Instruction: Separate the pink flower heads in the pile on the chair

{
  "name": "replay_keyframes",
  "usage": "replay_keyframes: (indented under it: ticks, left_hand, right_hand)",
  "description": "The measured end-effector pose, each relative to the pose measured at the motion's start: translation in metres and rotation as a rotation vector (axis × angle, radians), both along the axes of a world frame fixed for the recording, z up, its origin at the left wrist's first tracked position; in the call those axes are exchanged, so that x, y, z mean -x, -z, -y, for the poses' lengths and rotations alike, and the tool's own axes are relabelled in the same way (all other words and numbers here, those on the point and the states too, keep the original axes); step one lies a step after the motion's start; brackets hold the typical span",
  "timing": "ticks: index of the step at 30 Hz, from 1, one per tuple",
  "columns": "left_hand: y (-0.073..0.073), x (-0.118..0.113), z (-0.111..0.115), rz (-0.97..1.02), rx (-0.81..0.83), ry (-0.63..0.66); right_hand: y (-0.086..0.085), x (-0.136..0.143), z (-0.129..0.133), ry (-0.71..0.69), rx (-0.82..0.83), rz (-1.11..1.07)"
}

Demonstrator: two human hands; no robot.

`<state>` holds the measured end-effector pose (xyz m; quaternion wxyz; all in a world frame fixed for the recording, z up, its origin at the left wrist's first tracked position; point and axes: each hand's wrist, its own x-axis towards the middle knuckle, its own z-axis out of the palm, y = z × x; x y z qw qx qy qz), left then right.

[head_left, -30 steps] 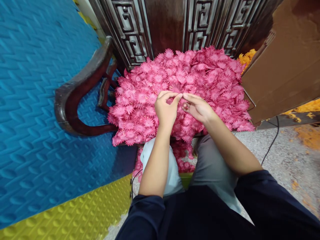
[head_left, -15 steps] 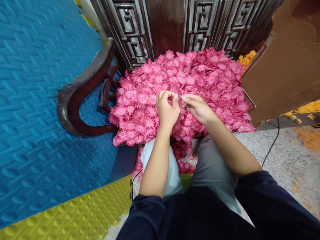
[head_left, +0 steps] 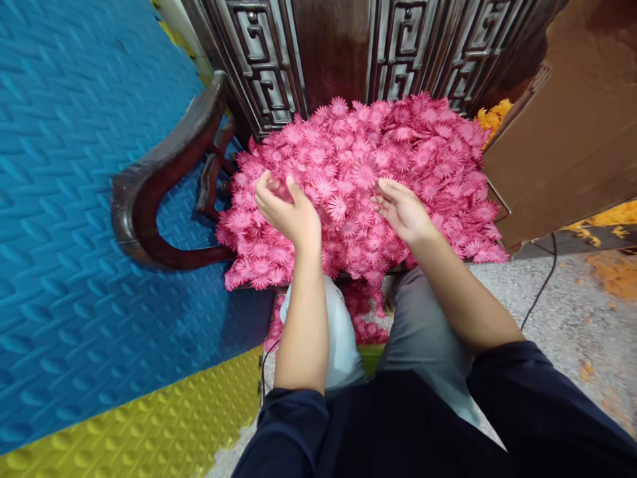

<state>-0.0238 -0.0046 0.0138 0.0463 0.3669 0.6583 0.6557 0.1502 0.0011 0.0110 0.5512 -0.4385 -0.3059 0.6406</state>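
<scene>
A wide heap of pink artificial flower heads (head_left: 418, 156) lies in front of me, its flowers daisy-like with thin petals. Over its left part hovers my left hand (head_left: 293, 216), thumb and fingers apart and holding nothing that I can make out. My right hand (head_left: 404, 211) is above the middle of the heap, fingertips pinched at the edge of a larger, darker pink flower (head_left: 366, 172). That flower is raised above the others and faces up. The exact grip on it is partly hidden by the fingers.
A curved dark wooden armrest (head_left: 149, 179) stands to the left, before blue matting (head_left: 60, 199). Behind the heap rises a carved wooden panel (head_left: 331, 53). At right is a brown cardboard box (head_left: 572, 126) beside orange flower pieces (head_left: 492, 116). A black cable (head_left: 540, 292) crosses the floor.
Both hands were together at the flower. My left hand has moved away to the left and its fingers have spread. My right hand has shifted slightly right, keeping the flower.
</scene>
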Motion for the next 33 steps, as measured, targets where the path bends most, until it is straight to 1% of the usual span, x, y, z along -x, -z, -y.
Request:
replay_keyframes:
  ticks: [2, 5, 7, 11, 14, 18, 21, 27, 33]
  left_hand:
    - [-0.003, -0.008, 0.006, -0.105, 0.063, 0.0]
    - [-0.006, -0.024, 0.015, -0.245, 0.157, 0.12]
    - [-0.007, -0.032, 0.018, -0.295, 0.194, 0.209]
    - [-0.005, -0.038, 0.016, -0.267, 0.179, 0.429]
    - [-0.001, -0.037, 0.012, -0.219, 0.127, 0.529]
    - [0.003, -0.037, 0.008, -0.15, 0.054, 0.602]
    - [0.004, -0.037, 0.007, -0.13, 0.052, 0.635]
    - [0.006, -0.037, 0.007, -0.178, 0.068, 0.639]
    - [0.004, -0.038, 0.008, -0.157, 0.063, 0.634]
  right_hand:
    - [-0.001, 0.005, 0.003, -0.02, -0.013, 0.012]
    - [-0.001, 0.011, 0.006, -0.041, -0.026, 0.014]
    - [-0.001, 0.012, 0.006, -0.05, -0.026, 0.01]
    - [-0.001, 0.011, 0.007, -0.076, -0.054, 0.019]
    - [-0.002, 0.01, 0.007, -0.115, -0.064, 0.015]
    - [0.0, 0.008, 0.007, -0.149, -0.057, 0.011]
    - [0.004, 0.006, 0.006, -0.174, -0.074, 0.014]
    - [0.004, 0.007, 0.006, -0.177, -0.087, 0.051]
    - [0.001, 0.01, 0.007, -0.181, -0.037, -0.013]
